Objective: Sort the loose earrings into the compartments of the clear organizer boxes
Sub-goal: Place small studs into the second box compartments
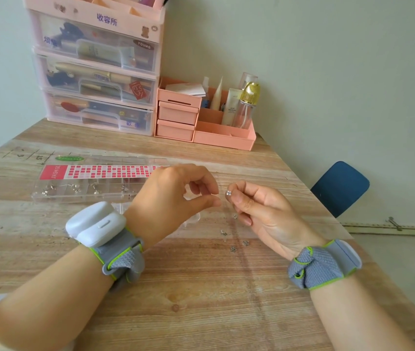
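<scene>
While my right hand pinches a sparkly stud earring above the tabletop | left hand fingertips pinched beside it, contents unclear | step: earring picked, unsorted | next: carry to organizer box compartment; loose earrings wait below.

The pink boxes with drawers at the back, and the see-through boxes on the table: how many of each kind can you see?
Tall pink drawer tower: 1
Small pink desk organizer: 1
Clear organizer boxes: 2, one long with a red label, one mostly hidden behind the left hand
Total: 4
</scene>
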